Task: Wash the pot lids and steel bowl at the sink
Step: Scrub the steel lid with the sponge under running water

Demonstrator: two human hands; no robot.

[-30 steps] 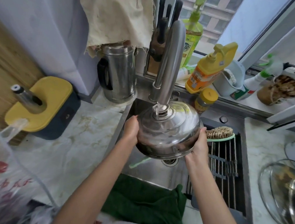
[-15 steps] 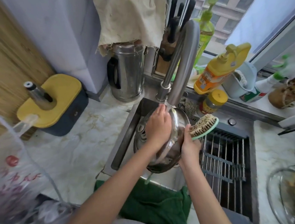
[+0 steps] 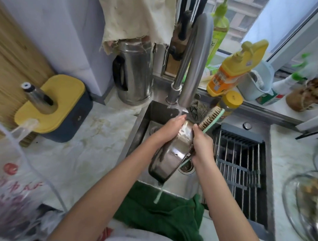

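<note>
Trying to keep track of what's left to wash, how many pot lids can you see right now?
2, possibly more. A steel lid is held tilted over the sink by the left hand and right hand. A glass lid lies on the counter at far right, cut off by the frame.

marble counter (image 3: 93, 141) bears steel kettle (image 3: 134, 74), yellow-lidded box (image 3: 53, 106).

A silver steel lid (image 3: 171, 156) with a mirror-like sheen is seen over a grey steel sink (image 3: 186, 188). A scrubbing brush (image 3: 210, 119) is shown with tan bristles and a pale mint-green handle. A dark green cloth (image 3: 158, 213) is draped at the sink's front edge. The counter (image 3: 86, 150) is patterned in white marble with faint beige veins. A box (image 3: 53, 108) is topped in yellow over navy. An orange bottle (image 3: 231, 73) is capped in yellow.
</note>
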